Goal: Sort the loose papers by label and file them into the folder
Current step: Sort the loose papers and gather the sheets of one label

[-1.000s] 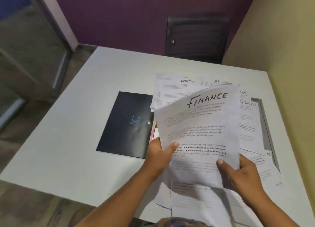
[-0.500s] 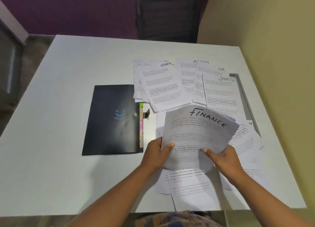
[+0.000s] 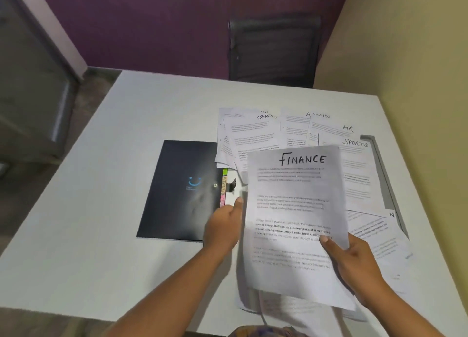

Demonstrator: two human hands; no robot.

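Grips the FINANCE sheet at its lower right edge with the right hand, thumb pressed on the printed face, fingers hidden behind it; holds it raised and tilted above the white table, heading uppermost; has the left hand right at the sheet's left edge, blurred, thumb pointing up beside the paper; cannot tell whether those fingers have hold of the sheet or merely lie against it; faces the dark folder lying closed and flat on the table, just left of the raised sheet, with coloured tabs showing along its right side; looks over loose papers spread overlapping beyond and to the right of the sheet, headed SPORTS, ADMIN, HR and SPORTS again; further sheets flat beneath the raised one by the table's near edge; dark chair past the far edge.
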